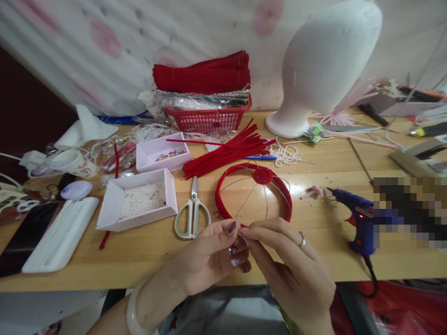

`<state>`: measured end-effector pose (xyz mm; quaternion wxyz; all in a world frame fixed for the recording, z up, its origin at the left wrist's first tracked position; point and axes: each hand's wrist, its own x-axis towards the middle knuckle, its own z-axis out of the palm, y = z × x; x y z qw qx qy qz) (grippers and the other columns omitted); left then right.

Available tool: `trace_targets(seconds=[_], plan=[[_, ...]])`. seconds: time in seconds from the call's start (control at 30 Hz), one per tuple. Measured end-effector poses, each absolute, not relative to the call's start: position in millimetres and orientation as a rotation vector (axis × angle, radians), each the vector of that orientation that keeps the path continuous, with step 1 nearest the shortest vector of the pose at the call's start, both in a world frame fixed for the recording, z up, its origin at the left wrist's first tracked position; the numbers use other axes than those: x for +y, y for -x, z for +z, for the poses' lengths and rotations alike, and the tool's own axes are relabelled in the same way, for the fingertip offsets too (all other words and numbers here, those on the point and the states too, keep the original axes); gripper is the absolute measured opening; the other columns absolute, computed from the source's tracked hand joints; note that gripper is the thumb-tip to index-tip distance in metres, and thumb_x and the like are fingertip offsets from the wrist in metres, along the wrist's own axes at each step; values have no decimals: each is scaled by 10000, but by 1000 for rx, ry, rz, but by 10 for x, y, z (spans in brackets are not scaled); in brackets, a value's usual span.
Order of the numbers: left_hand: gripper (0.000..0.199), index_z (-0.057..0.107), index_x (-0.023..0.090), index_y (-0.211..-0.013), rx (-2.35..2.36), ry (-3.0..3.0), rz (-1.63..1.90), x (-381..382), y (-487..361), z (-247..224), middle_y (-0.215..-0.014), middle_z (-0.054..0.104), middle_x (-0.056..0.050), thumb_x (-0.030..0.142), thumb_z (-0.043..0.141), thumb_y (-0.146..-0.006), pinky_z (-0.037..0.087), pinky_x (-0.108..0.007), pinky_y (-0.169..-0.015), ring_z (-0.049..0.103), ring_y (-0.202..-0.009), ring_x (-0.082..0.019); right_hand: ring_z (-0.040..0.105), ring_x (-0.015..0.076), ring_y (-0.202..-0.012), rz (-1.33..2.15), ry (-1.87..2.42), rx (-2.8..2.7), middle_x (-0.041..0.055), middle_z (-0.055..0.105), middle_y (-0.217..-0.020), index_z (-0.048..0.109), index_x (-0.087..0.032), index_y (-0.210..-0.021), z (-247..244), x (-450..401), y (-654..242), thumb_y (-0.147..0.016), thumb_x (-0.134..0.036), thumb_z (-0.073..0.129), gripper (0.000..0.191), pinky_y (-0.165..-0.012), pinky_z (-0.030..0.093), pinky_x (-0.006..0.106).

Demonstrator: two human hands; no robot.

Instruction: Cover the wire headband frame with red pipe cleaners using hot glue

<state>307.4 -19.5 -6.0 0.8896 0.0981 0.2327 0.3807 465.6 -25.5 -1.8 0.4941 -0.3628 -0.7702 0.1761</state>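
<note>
Close together at the table's front edge, my left hand [216,253] and my right hand [291,263] meet at their fingertips. Both are closed in a pinch around something small, mostly hidden by the fingers. Just beyond them lies a red hoop [219,197] with thin wires running across it to a red round disc [262,176]. To the left of the hoop, white-handled scissors [193,216] lie with their blades pointing away from me. A bundle of red pipe cleaners [226,151] rests behind the hoop.
A white box of pearl beads [104,216] and another box with gems [146,158] stand left. Behind are a red basket [209,120] and a white foam head [324,65]. A blue glue gun [361,214] with its cord lies right; a phone [26,237] lies far left.
</note>
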Motion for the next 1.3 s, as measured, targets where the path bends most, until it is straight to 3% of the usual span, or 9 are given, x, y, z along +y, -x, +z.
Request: trace_targets(seconds=[0.7, 0.87, 1.3], plan=[[350, 607, 155, -667, 509, -191, 784, -183, -3113, -43, -617, 485, 44, 365, 880, -725, 426, -244, -620, 421, -560, -83, 671, 118, -821, 392, 915, -1858, 20, 695, -924, 651, -180, -1058, -31, -237, -4693, -907, 9, 591, 249, -760, 569, 219], [330, 639, 163, -759, 525, -190, 777, -182, -3115, -56, -626, 493, 46, 370, 891, -711, 406, -246, -625, 412, -575, -88, 665, 110, -842, 392, 907, -1857, 24, 690, -933, 657, -168, -1081, -32, -235, -4681, -906, 19, 603, 262, -784, 560, 205], [340, 629, 160, -758, 536, -142, 778, -199, -3127, -96, -639, 504, 39, 357, 901, -703, 421, -244, -634, 449, -598, -92, 661, 129, -819, 377, 924, -1891, 32, 687, -926, 631, -186, -1060, -56, -218, -4692, -925, -4, 572, 234, -753, 576, 244]])
